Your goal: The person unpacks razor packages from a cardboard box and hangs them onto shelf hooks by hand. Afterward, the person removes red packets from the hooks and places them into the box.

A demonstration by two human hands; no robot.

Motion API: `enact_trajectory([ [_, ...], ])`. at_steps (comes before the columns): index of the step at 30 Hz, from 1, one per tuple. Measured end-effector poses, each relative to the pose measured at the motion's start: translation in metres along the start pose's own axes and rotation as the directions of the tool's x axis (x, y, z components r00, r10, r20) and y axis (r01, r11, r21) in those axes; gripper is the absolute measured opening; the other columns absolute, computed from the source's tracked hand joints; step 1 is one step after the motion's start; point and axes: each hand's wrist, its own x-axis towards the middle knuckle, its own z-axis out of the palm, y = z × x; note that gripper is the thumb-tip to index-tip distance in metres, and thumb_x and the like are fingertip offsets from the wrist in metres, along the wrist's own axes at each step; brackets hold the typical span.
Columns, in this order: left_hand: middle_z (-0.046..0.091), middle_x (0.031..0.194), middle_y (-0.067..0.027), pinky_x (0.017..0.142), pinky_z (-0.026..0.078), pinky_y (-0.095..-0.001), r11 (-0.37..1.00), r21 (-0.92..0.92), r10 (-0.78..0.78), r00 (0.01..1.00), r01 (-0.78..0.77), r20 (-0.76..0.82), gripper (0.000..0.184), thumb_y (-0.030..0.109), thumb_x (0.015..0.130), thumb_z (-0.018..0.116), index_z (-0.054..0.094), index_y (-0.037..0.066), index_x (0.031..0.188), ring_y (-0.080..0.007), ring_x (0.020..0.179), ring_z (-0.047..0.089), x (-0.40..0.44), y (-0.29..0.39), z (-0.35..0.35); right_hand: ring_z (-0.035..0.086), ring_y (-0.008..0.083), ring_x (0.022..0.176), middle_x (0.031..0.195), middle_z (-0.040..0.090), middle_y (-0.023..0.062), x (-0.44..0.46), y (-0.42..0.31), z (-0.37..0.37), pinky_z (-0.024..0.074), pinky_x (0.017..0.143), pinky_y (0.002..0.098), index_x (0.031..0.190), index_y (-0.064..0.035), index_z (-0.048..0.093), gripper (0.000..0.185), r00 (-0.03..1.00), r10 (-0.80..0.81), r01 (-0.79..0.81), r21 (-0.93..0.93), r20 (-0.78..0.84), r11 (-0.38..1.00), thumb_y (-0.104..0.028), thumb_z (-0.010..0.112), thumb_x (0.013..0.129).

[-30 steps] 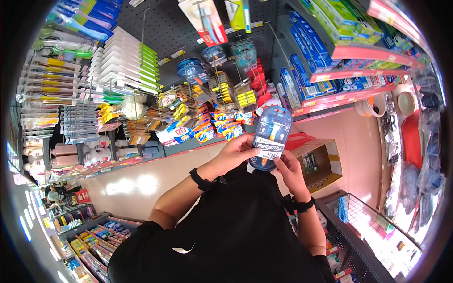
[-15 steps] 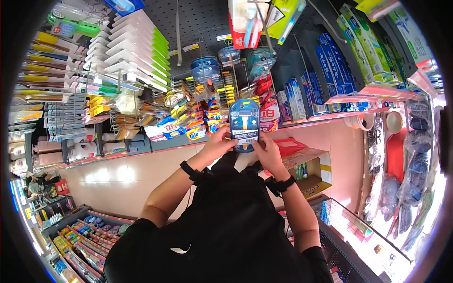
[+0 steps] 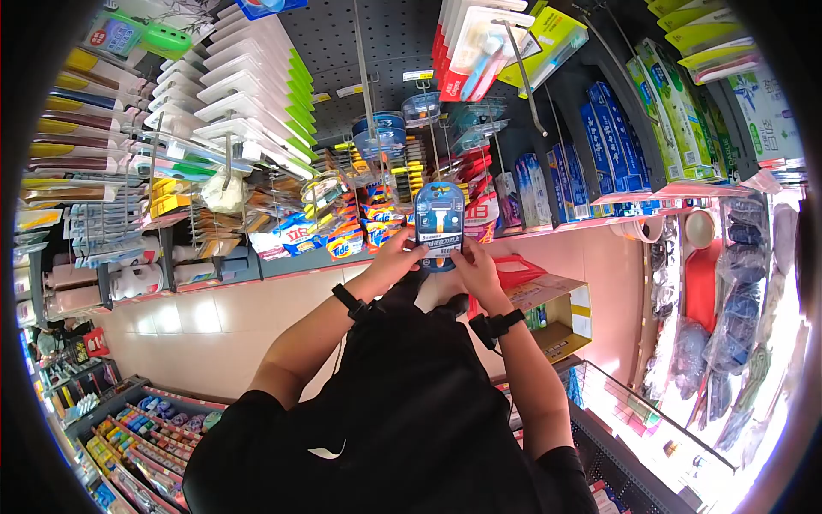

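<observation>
A blue blister pack with a razor [image 3: 439,224] is held upright in front of the shelf, between both hands. My left hand [image 3: 401,257] grips its lower left edge, thumb on the front. On the lower right edge, my right hand [image 3: 476,270] pinches the pack with its fingers closed. The razor's head and yellow-and-white handle show through the clear plastic above a printed label. Just behind and left of the pack, orange Tide bags [image 3: 345,241] lie on the shelf.
Toothbrush packs [image 3: 479,56] and bare metal hooks [image 3: 524,81] jut out above. Blue toothpaste boxes [image 3: 610,137] stand on the right shelf. A cardboard box [image 3: 556,321] and a red bag [image 3: 516,272] are low on the right. Wrapped slippers [image 3: 743,300] hang at far right.
The view has shifted a little, so the shelves and hooks appear displaced. Both hands keep hold of the razor pack in nearly the same pose.
</observation>
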Motion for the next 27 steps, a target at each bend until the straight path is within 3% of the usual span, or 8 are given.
enact_trajectory([
  [3,0.061,0.103,-0.0049,0.073,0.050,-0.0255,1.000,-0.028,0.013,1.000,-0.014,-0.029,0.028,0.020,0.097,0.064,0.056,0.007,0.121,-0.0103,0.088,0.058,0.009,0.007,0.000,0.066,0.0344,0.105,0.113,0.068,0.0225,0.016,0.002,0.006,0.0509,0.090,0.0417,0.134,-0.0009,0.054,0.052,0.999,-0.029,0.027,-0.058,-0.043,0.998,-0.030,0.066,0.093],
  [5,0.061,0.102,-0.0048,0.071,0.049,-0.0250,0.998,-0.058,0.031,0.998,-0.035,-0.063,0.028,0.021,0.098,0.062,0.057,0.007,0.121,-0.0097,0.087,0.058,0.018,0.012,0.000,0.063,0.0132,0.095,0.103,0.069,0.0088,0.025,-0.025,0.006,0.0497,0.084,0.0292,0.128,0.0022,0.057,0.036,0.998,-0.047,0.047,0.006,-0.040,0.999,-0.011,0.062,0.095],
  [13,0.059,0.082,0.0020,0.059,0.044,-0.0261,0.973,-0.052,0.212,0.956,-0.226,-0.201,0.025,0.022,0.101,0.058,0.057,0.010,0.122,-0.0069,0.068,0.053,0.083,0.008,-0.006,0.059,0.0131,0.088,0.099,0.067,0.0064,0.088,-0.051,0.012,0.0470,0.080,0.0298,0.130,-0.0029,0.058,0.037,0.996,-0.016,0.023,0.078,-0.089,0.997,-0.019,0.060,0.097],
  [15,0.058,0.082,0.0019,0.057,0.044,-0.0269,0.941,-0.199,0.225,0.946,-0.272,-0.232,0.029,0.023,0.102,0.056,0.055,0.012,0.129,-0.0067,0.066,0.051,0.089,0.017,-0.002,0.058,0.0127,0.087,0.098,0.066,0.0058,0.104,-0.058,0.015,0.0467,0.078,0.0289,0.130,-0.0031,0.058,0.037,0.993,0.053,-0.037,0.144,-0.109,0.989,-0.019,0.060,0.097],
  [21,0.063,0.104,-0.0063,0.068,0.051,-0.0278,0.943,-0.263,0.129,0.951,-0.206,-0.282,0.056,0.020,0.101,0.056,0.034,0.010,0.151,-0.0133,0.090,0.062,0.101,0.043,-0.004,0.057,0.0116,0.080,0.092,0.065,0.0042,0.146,-0.072,0.014,0.0475,0.072,0.0288,0.130,-0.0014,0.058,0.037,0.992,-0.024,0.049,0.201,-0.124,0.978,-0.018,0.061,0.098],
  [23,0.064,0.106,-0.0056,0.074,0.051,-0.0288,0.958,-0.260,0.030,0.942,-0.123,-0.336,0.051,0.015,0.099,0.057,0.040,0.004,0.146,-0.0140,0.093,0.062,0.105,0.044,-0.004,0.066,0.0288,0.095,0.106,0.068,0.0193,0.155,-0.075,0.008,0.0495,0.086,0.0374,0.128,-0.0031,0.059,0.041,0.995,-0.085,0.087,0.030,-0.052,0.996,-0.025,0.060,0.093],
  [25,0.064,0.108,-0.0057,0.077,0.050,-0.0296,0.952,-0.249,0.120,0.965,-0.179,-0.235,0.044,0.014,0.097,0.057,0.048,0.003,0.140,-0.0135,0.094,0.060,0.102,0.038,-0.008,0.066,0.0281,0.096,0.105,0.068,0.0190,0.162,-0.069,0.010,0.0497,0.086,0.0365,0.129,-0.0023,0.059,0.046,0.966,-0.250,0.241,-0.122,-0.063,0.963,-0.029,0.064,0.092],
  [27,0.063,0.108,-0.0051,0.074,0.048,-0.0281,0.918,-0.244,0.264,0.942,-0.311,-0.208,0.040,0.014,0.096,0.057,0.053,0.003,0.134,-0.0112,0.090,0.058,0.098,0.024,-0.008,0.056,0.0111,0.078,0.092,0.064,0.0032,0.160,-0.068,0.016,0.0471,0.068,0.0278,0.135,0.0002,0.055,0.046,0.979,0.081,-0.045,0.194,-0.185,0.980,-0.023,0.065,0.096],
])
